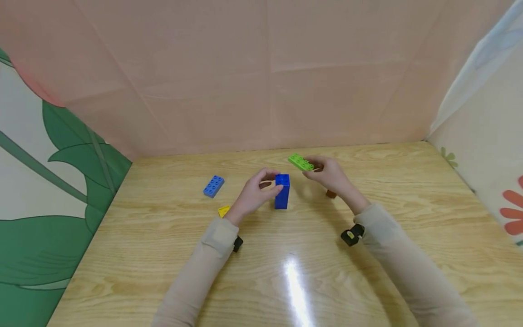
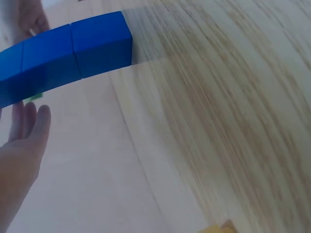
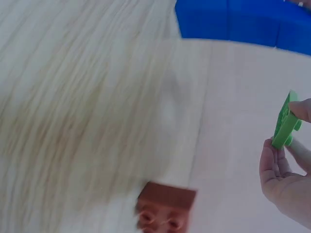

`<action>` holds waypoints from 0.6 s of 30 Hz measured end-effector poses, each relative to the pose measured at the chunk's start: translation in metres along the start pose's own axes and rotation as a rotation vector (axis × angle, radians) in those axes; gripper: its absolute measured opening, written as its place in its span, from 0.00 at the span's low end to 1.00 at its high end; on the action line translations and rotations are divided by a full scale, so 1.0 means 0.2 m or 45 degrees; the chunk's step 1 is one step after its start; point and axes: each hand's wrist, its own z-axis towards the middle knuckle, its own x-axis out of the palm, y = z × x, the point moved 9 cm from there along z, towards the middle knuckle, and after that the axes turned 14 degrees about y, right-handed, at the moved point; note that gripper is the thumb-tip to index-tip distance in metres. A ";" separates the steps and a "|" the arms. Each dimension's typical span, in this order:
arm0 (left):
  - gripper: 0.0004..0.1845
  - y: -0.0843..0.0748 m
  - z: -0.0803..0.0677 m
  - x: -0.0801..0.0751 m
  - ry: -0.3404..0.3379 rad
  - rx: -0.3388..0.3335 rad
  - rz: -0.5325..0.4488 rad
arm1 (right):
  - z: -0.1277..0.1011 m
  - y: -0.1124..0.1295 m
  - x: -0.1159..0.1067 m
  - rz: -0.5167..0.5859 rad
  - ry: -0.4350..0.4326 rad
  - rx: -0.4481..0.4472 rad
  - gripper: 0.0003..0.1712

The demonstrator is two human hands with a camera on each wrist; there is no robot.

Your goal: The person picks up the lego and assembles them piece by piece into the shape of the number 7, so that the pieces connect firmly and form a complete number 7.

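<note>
A tower of dark blue toy building bricks stands upright on the table, its stacked bricks parted by seams in both wrist views. My left hand grips it near the top, thumb on the near side and fingers at the back. To the right of the tower and a little higher, my right hand pinches a flat lime-green building brick by one end. That brick is held clear of the tower, tilted, its studs showing in the head view. Below the right hand lies a brown brick, mostly hidden in the head view.
A lighter blue brick lies at the left of the wooden table. Beside the left wrist is a small yellow piece, partly covered by the arm. A pink sheet hangs along the table's back edge.
</note>
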 end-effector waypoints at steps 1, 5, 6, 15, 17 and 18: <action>0.24 0.00 0.00 0.00 -0.003 0.006 0.004 | 0.00 0.02 0.01 0.016 0.003 -0.006 0.29; 0.26 -0.03 -0.01 -0.02 -0.041 0.031 0.037 | -0.02 0.09 0.02 0.061 0.002 -0.027 0.29; 0.27 -0.04 -0.02 -0.03 -0.063 0.037 0.044 | -0.03 0.11 0.03 0.075 0.000 -0.036 0.28; 0.23 -0.14 -0.09 -0.19 -0.327 0.118 0.154 | -0.08 0.28 0.09 0.058 0.017 -0.252 0.25; 0.23 -0.14 -0.10 -0.20 -0.324 0.108 0.185 | -0.09 0.31 0.10 -0.011 0.016 -0.303 0.25; 0.24 -0.15 -0.10 -0.20 -0.314 0.105 0.205 | -0.09 0.33 0.11 -0.042 0.012 -0.325 0.25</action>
